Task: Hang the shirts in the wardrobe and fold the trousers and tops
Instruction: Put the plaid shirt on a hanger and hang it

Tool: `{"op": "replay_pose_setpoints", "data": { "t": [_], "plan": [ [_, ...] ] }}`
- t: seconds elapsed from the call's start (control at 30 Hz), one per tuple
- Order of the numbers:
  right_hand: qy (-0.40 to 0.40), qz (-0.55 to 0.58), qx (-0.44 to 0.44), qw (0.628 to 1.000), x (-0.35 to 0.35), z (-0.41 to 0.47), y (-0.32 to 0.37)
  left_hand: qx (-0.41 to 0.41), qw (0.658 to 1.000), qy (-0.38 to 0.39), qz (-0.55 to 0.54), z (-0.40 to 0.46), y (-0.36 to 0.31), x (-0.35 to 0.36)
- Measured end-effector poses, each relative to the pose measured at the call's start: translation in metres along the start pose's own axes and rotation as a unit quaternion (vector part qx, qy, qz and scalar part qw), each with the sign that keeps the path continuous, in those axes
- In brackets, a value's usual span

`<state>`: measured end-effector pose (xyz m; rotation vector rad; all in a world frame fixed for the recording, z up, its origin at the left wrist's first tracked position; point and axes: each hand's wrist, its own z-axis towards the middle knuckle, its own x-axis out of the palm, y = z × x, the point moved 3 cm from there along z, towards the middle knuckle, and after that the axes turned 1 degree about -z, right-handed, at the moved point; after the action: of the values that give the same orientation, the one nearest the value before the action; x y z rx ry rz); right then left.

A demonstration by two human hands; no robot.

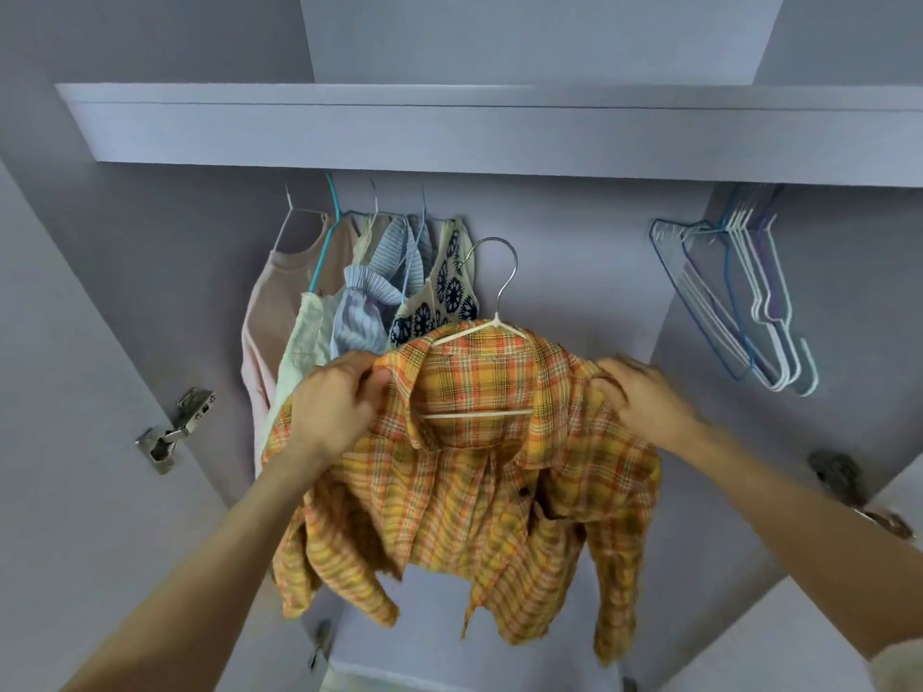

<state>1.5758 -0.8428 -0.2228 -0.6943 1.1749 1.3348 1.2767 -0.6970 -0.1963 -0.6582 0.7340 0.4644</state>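
A yellow and orange plaid shirt (479, 472) sits on a white hanger (494, 312) with a metal hook, held up inside the open wardrobe, the hook free in the air below the shelf. My left hand (339, 397) grips the shirt's left shoulder by the collar. My right hand (644, 392) grips the right shoulder. The sleeves and hem hang loose below my wrists.
Several garments hang at the back left: a pink top (269, 312), pale green, blue striped (364, 302) and floral (449, 292) pieces. Several empty hangers (749, 302) hang at the right. A shelf (449, 127) runs overhead. Door hinges (175, 432) flank the opening.
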Motion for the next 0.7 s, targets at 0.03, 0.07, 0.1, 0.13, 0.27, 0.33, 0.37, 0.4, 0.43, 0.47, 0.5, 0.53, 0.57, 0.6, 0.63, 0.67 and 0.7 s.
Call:
{"op": "replay_pose_setpoints", "data": {
  "t": [0.03,0.07,0.1,0.13,0.27,0.33,0.37,0.4,0.43,0.47,0.5,0.53,0.57,0.6,0.63,0.67,0.7],
  "plan": [
    [-0.024,0.003,-0.021,0.999,-0.001,-0.003,0.001,-0.009,1.000,0.004,-0.005,0.002,0.003,0.001],
    [-0.043,0.011,-0.037,0.998,-0.002,-0.007,0.003,-0.016,1.000,0.009,-0.010,0.004,0.005,0.002],
    [-0.054,0.017,-0.049,0.997,-0.005,-0.010,0.006,-0.021,1.000,0.014,-0.015,0.005,0.007,0.002],
    [-0.058,0.021,-0.050,0.997,-0.008,-0.012,0.005,-0.019,0.999,0.023,-0.020,0.005,0.008,0.003],
    [-0.049,0.045,-0.009,0.998,-0.023,-0.009,-0.007,0.015,0.994,0.077,-0.072,0.002,0.004,0.007],
    [-0.093,0.078,0.005,0.993,-0.032,-0.008,-0.010,0.023,0.990,0.093,-0.103,0.004,-0.001,0.008],
    [-0.110,0.088,0.010,0.990,-0.033,-0.008,-0.011,0.024,0.988,0.097,-0.117,0.005,-0.003,0.008],
    [-0.112,0.088,0.018,0.990,-0.032,-0.009,-0.011,0.022,0.986,0.101,-0.133,0.006,-0.004,0.009],
    [-0.099,0.083,0.027,0.991,-0.028,-0.010,-0.013,0.019,0.983,0.108,-0.147,0.007,-0.005,0.010],
    [-0.076,0.081,0.037,0.993,-0.023,-0.012,-0.015,0.019,0.981,0.115,-0.157,0.007,-0.005,0.010],
    [-0.052,0.091,0.045,0.993,-0.020,-0.014,-0.017,0.027,0.979,0.118,-0.163,0.007,-0.005,0.010],
    [-0.033,0.118,0.054,0.991,-0.018,-0.015,-0.019,0.037,0.978,0.120,-0.165,0.006,-0.005,0.010],
    [-0.021,0.156,0.064,0.986,-0.019,-0.016,-0.022,0.044,0.977,0.124,-0.167,0.006,-0.004,0.010],
    [-0.023,0.191,0.075,0.979,-0.021,-0.016,-0.022,0.047,0.976,0.129,-0.171,0.005,-0.004,0.010],
    [-0.040,0.221,0.085,0.971,-0.024,-0.015,-0.022,0.045,0.974,0.134,-0.178,0.006,-0.002,0.010],
    [-0.068,0.241,0.090,0.964,-0.028,-0.012,-0.021,0.039,0.972,0.138,-0.185,0.006,-0.001,0.011],
    [-0.095,0.251,0.090,0.959,-0.030,-0.011,-0.020,0.034,0.971,0.141,-0.188,0.006,0.000,0.011]
  ]
}}
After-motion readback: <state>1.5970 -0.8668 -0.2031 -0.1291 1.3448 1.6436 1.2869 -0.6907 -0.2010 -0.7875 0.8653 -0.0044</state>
